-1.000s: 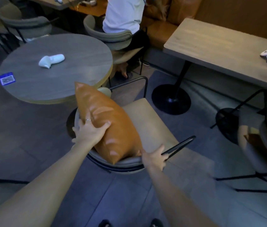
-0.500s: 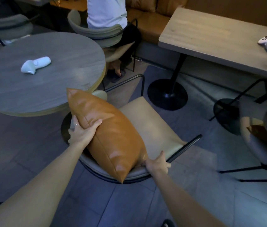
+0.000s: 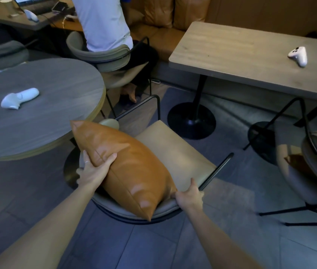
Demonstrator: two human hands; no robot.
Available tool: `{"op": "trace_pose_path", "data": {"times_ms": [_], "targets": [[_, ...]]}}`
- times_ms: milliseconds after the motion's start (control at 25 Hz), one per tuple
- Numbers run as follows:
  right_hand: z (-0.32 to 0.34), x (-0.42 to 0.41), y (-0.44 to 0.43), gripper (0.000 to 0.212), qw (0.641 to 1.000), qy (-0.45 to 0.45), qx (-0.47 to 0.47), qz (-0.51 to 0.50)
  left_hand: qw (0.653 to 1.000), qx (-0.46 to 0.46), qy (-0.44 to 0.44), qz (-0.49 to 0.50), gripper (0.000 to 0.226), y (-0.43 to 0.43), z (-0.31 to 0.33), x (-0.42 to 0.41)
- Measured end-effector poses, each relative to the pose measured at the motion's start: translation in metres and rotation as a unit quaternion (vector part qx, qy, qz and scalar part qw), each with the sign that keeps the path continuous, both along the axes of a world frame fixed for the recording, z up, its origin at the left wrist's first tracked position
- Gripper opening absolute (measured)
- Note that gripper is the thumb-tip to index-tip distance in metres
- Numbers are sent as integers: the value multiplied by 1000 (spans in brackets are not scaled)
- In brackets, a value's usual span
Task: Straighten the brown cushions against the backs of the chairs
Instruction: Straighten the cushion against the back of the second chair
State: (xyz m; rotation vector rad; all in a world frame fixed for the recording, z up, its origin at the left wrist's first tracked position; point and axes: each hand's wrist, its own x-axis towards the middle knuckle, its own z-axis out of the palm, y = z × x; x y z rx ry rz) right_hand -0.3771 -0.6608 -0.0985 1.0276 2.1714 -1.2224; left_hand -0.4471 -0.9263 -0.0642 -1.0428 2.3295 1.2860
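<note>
A brown leather cushion (image 3: 132, 167) stands tilted against the curved grey back of the chair (image 3: 175, 150) right below me. My left hand (image 3: 93, 169) grips the cushion's upper left edge. My right hand (image 3: 189, 195) holds its lower right corner, where the cushion meets the chair back and the black armrest. The tan seat lies beyond the cushion. A second brown cushion (image 3: 297, 164) shows partly in the chair (image 3: 309, 171) at the right edge, blurred.
A round grey table (image 3: 56, 98) with a white controller (image 3: 19, 98) stands at left, close to the chair. A rectangular wooden table (image 3: 241, 55) with a white gamepad (image 3: 298, 55) is at right. A seated person (image 3: 103, 22) occupies a chair behind. A brown bench runs along the back.
The cushion has leaned further over the chair back. My left hand shifted from pressing its face to gripping its upper edge. My view moved closer and to the left.
</note>
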Motion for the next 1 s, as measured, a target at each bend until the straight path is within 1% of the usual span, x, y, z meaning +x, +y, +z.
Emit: {"op": "trace_pose_path", "data": {"times_ms": [120,240,320,400,480,640,840,920,1000], "targets": [[0,-17,46,96,999,34,4,-28,1000,2,4,0,129,40,-1,-10],[-2,-28,89,97,994,86,8,-66,1000,23,5,20,131,83,-2,-20],[-2,-35,101,94,992,68,19,-106,999,36,-1,35,134,111,-3,-25],[-6,-43,110,83,991,34,32,-127,998,39,2,44,132,139,-5,-31],[-8,-55,126,72,992,32,50,-114,998,39,6,47,131,162,-6,-38],[-13,-85,166,69,994,33,75,-78,997,49,12,51,131,194,-9,-57],[-13,-127,216,55,995,41,83,-47,995,77,37,60,127,234,-7,-86],[-14,-139,234,49,995,51,82,-40,995,72,32,59,130,247,-12,-97],[-14,-148,249,44,994,54,88,-34,997,56,9,61,135,260,-17,-106]]}}
